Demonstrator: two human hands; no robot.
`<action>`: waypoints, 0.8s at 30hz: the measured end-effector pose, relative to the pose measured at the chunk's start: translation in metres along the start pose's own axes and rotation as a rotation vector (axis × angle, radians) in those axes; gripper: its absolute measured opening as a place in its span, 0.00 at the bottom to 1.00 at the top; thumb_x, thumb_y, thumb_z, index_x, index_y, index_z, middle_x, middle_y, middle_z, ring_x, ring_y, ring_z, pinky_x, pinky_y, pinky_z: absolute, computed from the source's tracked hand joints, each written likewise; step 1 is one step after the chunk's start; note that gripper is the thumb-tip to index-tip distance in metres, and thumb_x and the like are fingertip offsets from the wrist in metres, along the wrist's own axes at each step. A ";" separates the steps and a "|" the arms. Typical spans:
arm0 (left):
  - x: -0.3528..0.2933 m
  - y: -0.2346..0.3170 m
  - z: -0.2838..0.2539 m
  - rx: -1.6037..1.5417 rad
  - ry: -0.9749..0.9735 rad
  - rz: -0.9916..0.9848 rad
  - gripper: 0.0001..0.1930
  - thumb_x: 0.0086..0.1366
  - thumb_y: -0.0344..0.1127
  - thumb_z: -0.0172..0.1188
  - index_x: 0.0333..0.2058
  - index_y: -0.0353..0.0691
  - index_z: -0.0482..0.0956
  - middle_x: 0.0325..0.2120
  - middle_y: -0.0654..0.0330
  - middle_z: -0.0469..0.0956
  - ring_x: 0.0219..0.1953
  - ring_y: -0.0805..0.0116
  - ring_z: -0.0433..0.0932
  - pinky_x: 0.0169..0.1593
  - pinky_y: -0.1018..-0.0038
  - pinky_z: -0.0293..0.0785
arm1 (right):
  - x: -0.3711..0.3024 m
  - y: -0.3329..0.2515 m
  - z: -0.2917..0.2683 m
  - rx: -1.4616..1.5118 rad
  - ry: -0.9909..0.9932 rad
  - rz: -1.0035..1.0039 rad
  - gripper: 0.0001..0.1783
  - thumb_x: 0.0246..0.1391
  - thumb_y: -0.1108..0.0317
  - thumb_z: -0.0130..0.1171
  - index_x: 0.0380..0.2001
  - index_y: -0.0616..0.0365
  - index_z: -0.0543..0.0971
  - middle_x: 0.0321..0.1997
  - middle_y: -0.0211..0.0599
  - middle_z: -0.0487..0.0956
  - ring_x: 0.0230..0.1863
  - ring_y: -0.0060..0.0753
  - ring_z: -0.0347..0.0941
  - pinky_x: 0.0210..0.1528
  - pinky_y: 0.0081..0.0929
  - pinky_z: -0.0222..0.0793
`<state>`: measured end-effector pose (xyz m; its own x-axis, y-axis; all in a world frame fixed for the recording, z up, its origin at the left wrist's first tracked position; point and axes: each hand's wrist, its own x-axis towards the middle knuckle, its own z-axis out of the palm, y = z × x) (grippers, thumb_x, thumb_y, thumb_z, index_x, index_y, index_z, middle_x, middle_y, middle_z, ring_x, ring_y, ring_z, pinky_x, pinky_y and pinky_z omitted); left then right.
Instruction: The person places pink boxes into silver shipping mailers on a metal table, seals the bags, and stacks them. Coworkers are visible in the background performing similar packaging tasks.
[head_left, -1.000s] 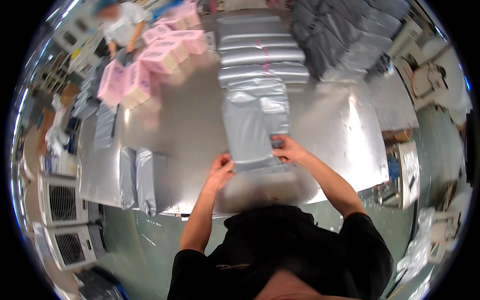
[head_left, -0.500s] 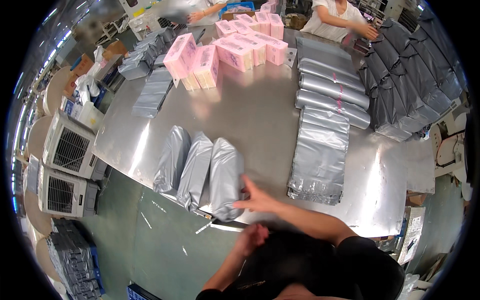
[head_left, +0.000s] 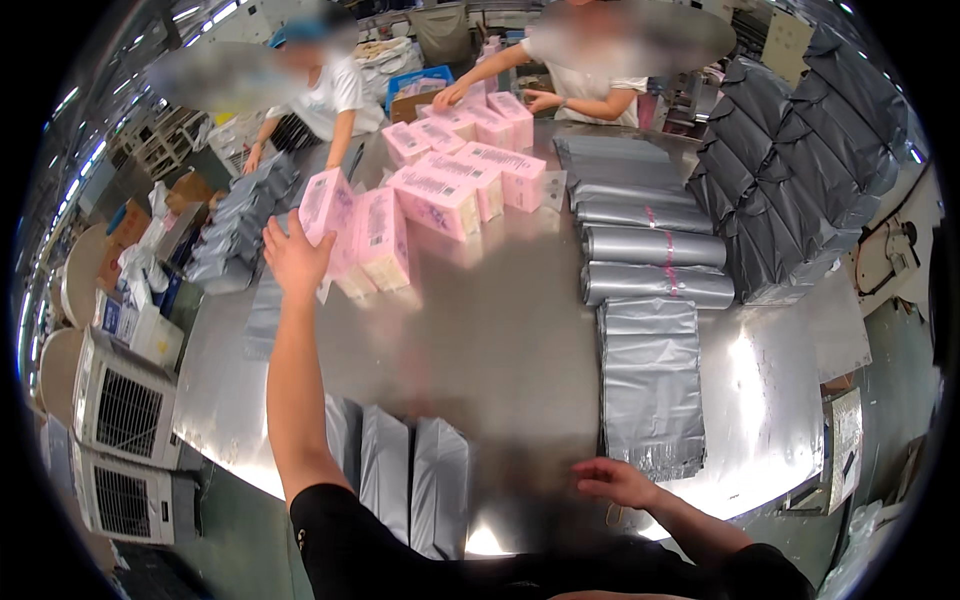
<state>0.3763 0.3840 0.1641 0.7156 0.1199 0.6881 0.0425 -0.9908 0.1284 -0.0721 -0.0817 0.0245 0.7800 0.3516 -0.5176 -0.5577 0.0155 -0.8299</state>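
Observation:
My left hand (head_left: 296,256) reaches far out with its fingers spread. It is at the left side of the nearest pink packs, and its thumb overlaps a pink pack (head_left: 327,203) standing tilted there; whether it touches is unclear. Beside that one stands another pink pack (head_left: 383,240). My right hand (head_left: 615,483) is held near the table's front edge, fingers stretched out and holding nothing. Just beyond it lies a stack of flat grey plastic mailing bags (head_left: 652,385). Several wrapped grey parcels (head_left: 440,485) stand side by side at the near edge, partly behind my left arm.
Rolled grey bags (head_left: 655,245) lie at the right, before a high pile of dark grey parcels (head_left: 785,170). More pink packs (head_left: 437,195) stand mid-table. Grey parcels (head_left: 240,220) line the left. Two people work across the metal table (head_left: 500,340). Air coolers (head_left: 120,410) stand left.
My left hand has gone from near my body to the pink packs. My right hand has let go of the rightmost near parcel and moved right. The view has shifted; both people show more fully.

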 end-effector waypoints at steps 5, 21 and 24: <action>0.052 -0.017 0.082 -0.024 -0.542 -0.450 0.57 0.47 0.59 0.73 0.74 0.54 0.55 0.66 0.40 0.66 0.68 0.37 0.64 0.66 0.44 0.64 | -0.045 0.012 -0.013 0.137 0.229 0.025 0.23 0.66 0.72 0.63 0.62 0.60 0.74 0.51 0.37 0.82 0.50 0.28 0.80 0.51 0.30 0.78; -0.265 0.225 -0.246 -1.065 -0.721 0.522 0.43 0.53 0.32 0.72 0.69 0.45 0.66 0.63 0.54 0.70 0.67 0.52 0.66 0.70 0.50 0.60 | -0.084 -0.052 -0.051 0.896 -0.374 -0.134 0.34 0.74 0.40 0.40 0.68 0.55 0.67 0.62 0.50 0.78 0.54 0.49 0.82 0.45 0.42 0.85; -0.317 0.266 -0.258 -0.838 -0.543 0.946 0.37 0.52 0.30 0.70 0.63 0.52 0.73 0.64 0.56 0.70 0.67 0.49 0.65 0.70 0.41 0.58 | -0.127 0.017 -0.078 1.348 -0.465 -0.157 0.50 0.64 0.29 0.47 0.75 0.55 0.57 0.71 0.53 0.69 0.68 0.52 0.70 0.68 0.47 0.69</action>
<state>-0.0194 0.0989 0.1644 0.4250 -0.8044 0.4151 -0.8995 -0.3238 0.2935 -0.1585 -0.1994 0.0596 0.8425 0.5278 -0.1080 -0.5200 0.8491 0.0925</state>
